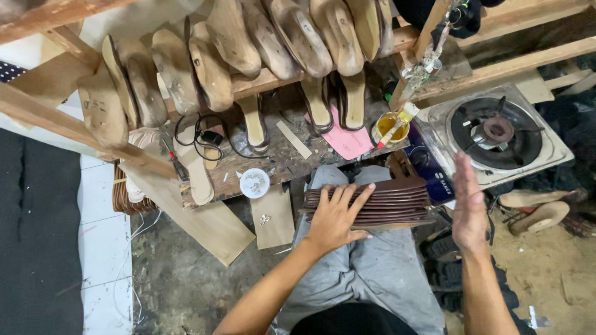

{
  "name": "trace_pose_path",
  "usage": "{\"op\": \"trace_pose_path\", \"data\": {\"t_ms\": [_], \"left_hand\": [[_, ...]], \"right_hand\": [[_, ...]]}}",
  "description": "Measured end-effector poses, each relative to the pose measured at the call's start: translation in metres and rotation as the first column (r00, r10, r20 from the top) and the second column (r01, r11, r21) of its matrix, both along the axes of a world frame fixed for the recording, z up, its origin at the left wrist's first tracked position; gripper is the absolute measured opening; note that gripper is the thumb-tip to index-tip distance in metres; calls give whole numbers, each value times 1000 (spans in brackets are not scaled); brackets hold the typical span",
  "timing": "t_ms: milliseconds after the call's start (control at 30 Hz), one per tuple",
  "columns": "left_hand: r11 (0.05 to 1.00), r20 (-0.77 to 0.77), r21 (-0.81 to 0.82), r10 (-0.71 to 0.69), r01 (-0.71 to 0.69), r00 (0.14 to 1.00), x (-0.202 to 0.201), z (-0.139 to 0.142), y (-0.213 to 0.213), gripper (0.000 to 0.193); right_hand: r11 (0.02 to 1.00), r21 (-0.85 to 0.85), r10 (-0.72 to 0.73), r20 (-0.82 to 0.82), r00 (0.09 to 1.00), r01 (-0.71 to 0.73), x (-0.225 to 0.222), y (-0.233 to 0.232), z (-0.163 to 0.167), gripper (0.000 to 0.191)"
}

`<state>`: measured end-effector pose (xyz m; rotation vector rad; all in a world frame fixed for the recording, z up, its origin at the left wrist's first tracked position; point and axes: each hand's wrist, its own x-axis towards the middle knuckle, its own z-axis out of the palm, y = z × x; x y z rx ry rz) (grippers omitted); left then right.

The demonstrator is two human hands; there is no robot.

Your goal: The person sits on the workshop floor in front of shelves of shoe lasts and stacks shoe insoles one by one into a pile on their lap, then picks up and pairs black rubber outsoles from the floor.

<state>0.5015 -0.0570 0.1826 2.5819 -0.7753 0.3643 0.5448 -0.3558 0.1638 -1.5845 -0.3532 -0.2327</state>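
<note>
Cluttered workbench [273,162], left hand [335,217] on brown soles [388,201]

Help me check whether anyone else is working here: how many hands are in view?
2. The left hand lies flat on the stack of brown soles on the lap. The right hand is held open by the stack's right end, before the gas stove. No others show.

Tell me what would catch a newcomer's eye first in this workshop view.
Probably the row of worn wooden shoe lasts hanging along the rack at the top. Next, the stack of dark brown soles on the person's lap, with the left hand flat on it and the right hand raised open beside it. A single-burner gas stove sits at right.
</note>
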Motion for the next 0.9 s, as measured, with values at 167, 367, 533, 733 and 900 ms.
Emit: {"op": "trace_pose_path", "data": {"t_ms": [167,367,533,733,900], "left_hand": [[1000,10,23,18,-19,1000,3,-4,-4,117],[969,16,-246,-15,18,1000,2,-2,2,114],[864,170,-491,-25,107,985,-10,-9,-5,108],[894,51,-447,-25,46,998,0,-33,26,122],[932,-10,-361,-30,24,999,10,-40,32,115]], "right_hand": [[978,149,-125,-146,981,147,9,17,-11,97],[991,-29,129,-59,990,-131,-22,65,68,90],[765,-620,94,376,922,175,-64,90,165,76],[772,-580,-62,341,938,262,-36,113,140,53],[863,-449,-126,251,960,231,-9,81,100,46]]}}
